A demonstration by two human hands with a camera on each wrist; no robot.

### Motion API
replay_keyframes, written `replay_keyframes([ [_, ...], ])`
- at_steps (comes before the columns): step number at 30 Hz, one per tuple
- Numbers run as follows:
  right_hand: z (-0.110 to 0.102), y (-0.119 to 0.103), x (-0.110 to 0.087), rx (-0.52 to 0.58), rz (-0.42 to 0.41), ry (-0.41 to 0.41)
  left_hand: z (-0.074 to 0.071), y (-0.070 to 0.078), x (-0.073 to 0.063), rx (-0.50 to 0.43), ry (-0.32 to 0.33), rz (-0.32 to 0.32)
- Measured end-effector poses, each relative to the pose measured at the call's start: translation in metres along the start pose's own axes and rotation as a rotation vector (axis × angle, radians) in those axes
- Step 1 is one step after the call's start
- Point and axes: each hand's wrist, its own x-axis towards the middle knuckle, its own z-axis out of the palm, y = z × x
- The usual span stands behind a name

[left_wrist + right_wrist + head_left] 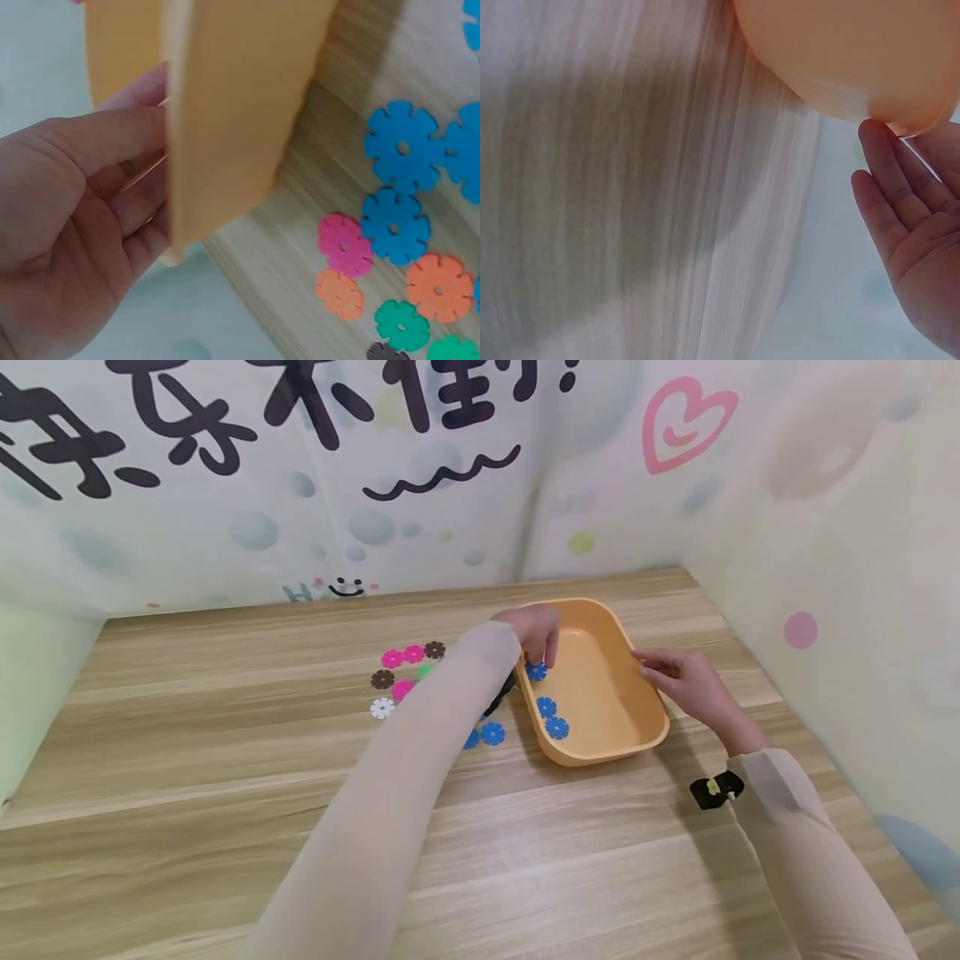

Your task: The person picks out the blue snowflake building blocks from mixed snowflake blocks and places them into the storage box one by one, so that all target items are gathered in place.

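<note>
Right hand on the rim, left hand down among the blue pieces

The orange tray [600, 693] is towards the right of the counter [225, 735], with a few blue discs [557, 727] along its left side. The right hand [693, 689] pinches the tray's right rim. The left hand [534, 628] reaches over the left wall, fingers pointing down at the farthest blue disc; the wall hides the fingertips in the left wrist view, so whether they grip it I cannot tell.

To handle this well, the rim grip should stay light but steady, so that the tray does not slide. A notched edge probably gives the fingertips the best purchase on so thin a disc. The left forearm passes over the loose coloured discs [382, 708] outside the tray, so it is best kept high, lest the sleeve [420, 760] drag them.
</note>
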Motion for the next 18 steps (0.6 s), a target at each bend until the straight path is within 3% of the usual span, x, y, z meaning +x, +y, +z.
replay_keyframes([
  [3,-0.001,-0.002,0.000,0.002,-0.002,-0.001,0.002,0.000,0.001,0.010,0.003,-0.022],
  [18,-0.001,0.003,0.002,-0.007,-0.002,0.000,0.015,-0.001,0.009,0.184,0.034,0.058],
])
